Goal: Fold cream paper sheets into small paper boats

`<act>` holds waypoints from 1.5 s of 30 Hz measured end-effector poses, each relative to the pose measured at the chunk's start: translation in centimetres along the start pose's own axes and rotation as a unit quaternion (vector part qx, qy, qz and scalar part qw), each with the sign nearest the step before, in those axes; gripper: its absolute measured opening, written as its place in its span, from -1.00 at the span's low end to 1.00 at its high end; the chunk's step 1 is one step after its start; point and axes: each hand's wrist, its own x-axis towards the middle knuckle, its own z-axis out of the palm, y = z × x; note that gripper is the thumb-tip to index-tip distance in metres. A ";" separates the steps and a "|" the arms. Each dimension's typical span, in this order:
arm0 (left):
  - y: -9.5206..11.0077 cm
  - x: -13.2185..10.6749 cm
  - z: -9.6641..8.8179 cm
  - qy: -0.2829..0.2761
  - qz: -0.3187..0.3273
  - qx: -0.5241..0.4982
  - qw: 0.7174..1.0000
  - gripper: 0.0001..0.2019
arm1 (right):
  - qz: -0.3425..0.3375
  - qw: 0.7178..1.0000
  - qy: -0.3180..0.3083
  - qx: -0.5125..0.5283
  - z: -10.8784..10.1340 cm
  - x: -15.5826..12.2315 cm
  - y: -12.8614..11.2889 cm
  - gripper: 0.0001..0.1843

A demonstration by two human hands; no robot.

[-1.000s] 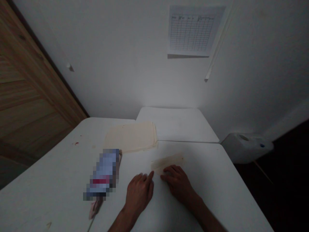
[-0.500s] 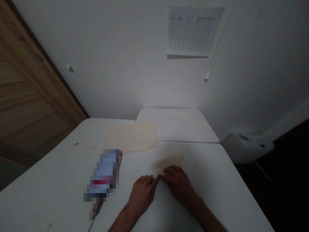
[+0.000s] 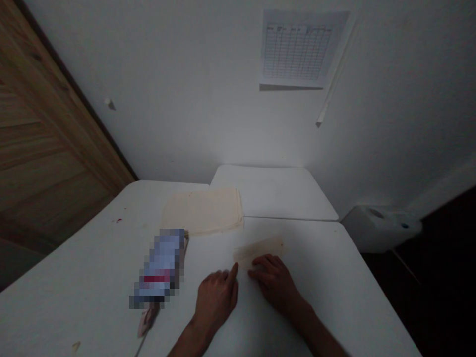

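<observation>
A thin, pale beige sheet (image 3: pixel 260 248), narrow and strip-like, lies flat on the white table in front of me. My left hand (image 3: pixel 217 297) has its index finger stretched out, with the tip at the sheet's lower left corner; its other fingers are curled. Over the sheet's near edge, my right hand (image 3: pixel 273 282) rests with bent fingers and the thumb apart, its fingertips covering the lower right part. Neither hand appears to grip anything. Behind and to the left lies a stack of larger beige sheets (image 3: pixel 203 210) with rounded corners.
Left of my hands lies a blurred-out blue object (image 3: pixel 159 265) with a pinkish end (image 3: pixel 148 320). Small scraps and reddish specks dot the table (image 3: pixel 92 277). A printed chart (image 3: pixel 297 49) hangs on the wall. A white plastic container (image 3: pixel 379 228) stands beyond the right edge.
My left index fingertip has moved left, away from my right hand, to the sheet's left corner. The right hand has stayed in place. The camera view shifted slightly.
</observation>
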 end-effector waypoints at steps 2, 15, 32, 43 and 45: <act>0.1 0.0 0.0 -0.004 0.001 0.004 1.000 -0.62 | 0.001 1.000 0.001 0.003 0.0 0.0 0.0 -0.79; 0.3 0.3 -0.2 0.007 0.051 -0.008 0.999 -0.56 | -0.004 1.000 0.007 -0.016 -0.2 -0.1 -0.2 -0.82; -0.9 0.7 -0.3 0.070 0.123 -0.103 0.985 -0.61 | 0.182 0.941 0.256 0.124 -2.8 -1.0 6.8 -0.64; 1.2 1.5 -0.6 0.131 0.154 -0.149 0.968 -0.74 | 0.158 0.980 0.074 0.101 -2.4 0.1 6.8 -0.67; 2.7 1.7 -0.5 0.109 0.176 -0.148 0.967 -0.76 | 0.160 0.977 0.078 0.121 -2.3 0.0 6.7 -0.70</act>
